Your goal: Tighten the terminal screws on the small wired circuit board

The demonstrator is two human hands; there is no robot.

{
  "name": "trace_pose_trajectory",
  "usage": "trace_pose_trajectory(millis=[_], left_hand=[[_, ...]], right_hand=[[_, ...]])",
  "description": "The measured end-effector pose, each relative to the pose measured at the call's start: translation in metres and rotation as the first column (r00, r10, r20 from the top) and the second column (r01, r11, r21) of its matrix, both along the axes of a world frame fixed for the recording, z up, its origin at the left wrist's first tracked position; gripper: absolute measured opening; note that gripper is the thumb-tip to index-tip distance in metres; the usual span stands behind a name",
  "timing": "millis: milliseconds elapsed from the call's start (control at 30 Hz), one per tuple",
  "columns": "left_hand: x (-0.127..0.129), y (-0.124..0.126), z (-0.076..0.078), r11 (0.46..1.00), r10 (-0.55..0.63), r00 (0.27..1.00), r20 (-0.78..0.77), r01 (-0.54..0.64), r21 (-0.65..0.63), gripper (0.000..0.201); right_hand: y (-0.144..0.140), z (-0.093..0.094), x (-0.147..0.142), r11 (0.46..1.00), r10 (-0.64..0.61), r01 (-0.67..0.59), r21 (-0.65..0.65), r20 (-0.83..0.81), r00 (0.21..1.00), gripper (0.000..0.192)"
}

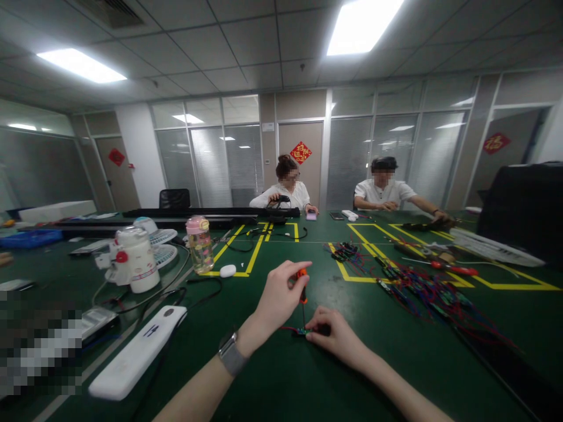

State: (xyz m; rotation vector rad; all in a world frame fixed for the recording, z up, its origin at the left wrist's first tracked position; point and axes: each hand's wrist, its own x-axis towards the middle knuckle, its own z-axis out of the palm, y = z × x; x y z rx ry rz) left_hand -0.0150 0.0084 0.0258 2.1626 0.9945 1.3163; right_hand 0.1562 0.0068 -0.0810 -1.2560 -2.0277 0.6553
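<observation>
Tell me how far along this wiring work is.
Done: cannot tell; no finished pieces are clearly set apart. In hand: left hand holds an orange screwdriver upright on a small connector pinned by the right hand. Left: a pile of wired pieces lies on the table.

Two people (288,190) (387,190) sit along the far edge of a green table (272,381) marked with yellow tape (255,252). A white jug (134,258), a fan (153,237) and a pink-capped bottle (199,243) stand toward its left edge; a white remote (138,351) lies near the front-left corner. Loose wires (422,290) and a red-handled screwdriver (455,268) spread toward the right edge.
</observation>
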Motion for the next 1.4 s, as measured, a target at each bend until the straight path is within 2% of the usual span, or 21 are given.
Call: trace_pose_trajectory(millis=[100, 167, 267, 333, 367, 500, 533, 700, 767, 900, 967, 1100, 1167, 1267, 1300, 1400], left_hand=[[0.001, 0.004, 0.001, 0.997, 0.052, 0.998, -0.032, -0.051, 0.050, 0.016], [0.000, 0.006, -0.002, 0.998, 0.035, 0.999, 0.009, -0.036, 0.057, 0.020], [0.000, 0.007, -0.011, 0.995, -0.100, 0.981, 0.169, 0.101, 0.003, 0.032], [0.000, 0.006, -0.016, 0.985, -0.159, 0.965, 0.208, 0.169, -0.034, 0.033], [0.000, 0.005, -0.018, 0.986, -0.155, 0.966, 0.206, 0.164, -0.027, 0.032], [-0.001, 0.001, -0.019, 0.994, -0.006, 0.988, 0.154, -0.012, 0.110, 0.018], [-0.001, 0.001, -0.018, 0.992, 0.002, 0.989, 0.148, -0.020, 0.121, 0.018], [-0.003, 0.003, -0.018, 0.986, -0.159, 0.962, 0.224, 0.164, -0.005, 0.034], [-0.002, 0.004, -0.019, 0.991, -0.128, 0.963, 0.238, 0.135, -0.013, 0.030], [-0.002, 0.004, -0.019, 0.998, 0.018, 0.976, 0.217, -0.031, 0.053, 0.018], [-0.002, 0.002, -0.018, 0.999, -0.006, 0.980, 0.199, -0.002, 0.037, 0.024], [0.000, 0.002, -0.020, 0.983, -0.157, 0.954, 0.254, 0.176, -0.055, 0.036], [0.001, 0.003, -0.022, 0.985, -0.138, 0.952, 0.275, 0.162, -0.067, 0.032], [0.001, 0.005, -0.024, 1.000, -0.015, 0.969, 0.247, 0.018, -0.012, 0.024], [0.000, 0.005, -0.023, 1.000, -0.003, 0.972, 0.237, 0.002, 0.001, 0.024], [-0.002, 0.006, -0.022, 0.993, -0.100, 0.963, 0.250, 0.111, -0.028, 0.030]], right_hand=[[0.000, 0.000, 0.000, 1.000, -0.011, 0.011, 0.003, 0.004, 1.000, 0.007], [0.000, 0.000, 0.000, 1.000, -0.013, 0.013, 0.004, 0.001, 1.000, 0.008], [-0.001, 0.001, 0.000, 1.000, -0.007, 0.007, -0.003, 0.002, 1.000, 0.008], [-0.001, 0.002, 0.000, 1.000, -0.005, 0.005, -0.010, 0.005, 1.000, 0.008], [-0.002, 0.003, 0.000, 1.000, -0.007, 0.007, -0.011, 0.006, 1.000, 0.009], [-0.003, 0.004, 0.000, 1.000, -0.018, 0.019, -0.016, 0.016, 1.000, 0.009], [-0.003, 0.004, 0.000, 1.000, -0.018, 0.019, -0.016, 0.018, 1.000, 0.009], [-0.002, 0.003, 0.000, 1.000, 0.001, -0.001, -0.012, 0.010, 1.000, 0.010], [-0.001, 0.002, 0.000, 1.000, 0.001, -0.001, -0.010, 0.016, 1.000, 0.009], [0.000, 0.001, 0.001, 1.000, -0.014, 0.015, -0.012, 0.034, 0.999, 0.009], [-0.001, 0.002, 0.001, 1.000, -0.011, 0.011, -0.011, 0.031, 0.999, 0.009], [-0.002, 0.003, 0.001, 1.000, 0.006, -0.006, -0.013, 0.018, 1.000, 0.009], [-0.003, 0.003, 0.001, 1.000, 0.002, -0.001, -0.019, 0.016, 1.000, 0.009], [-0.003, 0.004, 0.000, 1.000, -0.007, 0.008, -0.018, 0.021, 1.000, 0.009], [-0.004, 0.005, 0.000, 1.000, -0.006, 0.006, -0.015, 0.024, 1.000, 0.009], [-0.005, 0.007, -0.001, 1.000, 0.003, -0.003, -0.007, 0.029, 1.000, 0.009]])
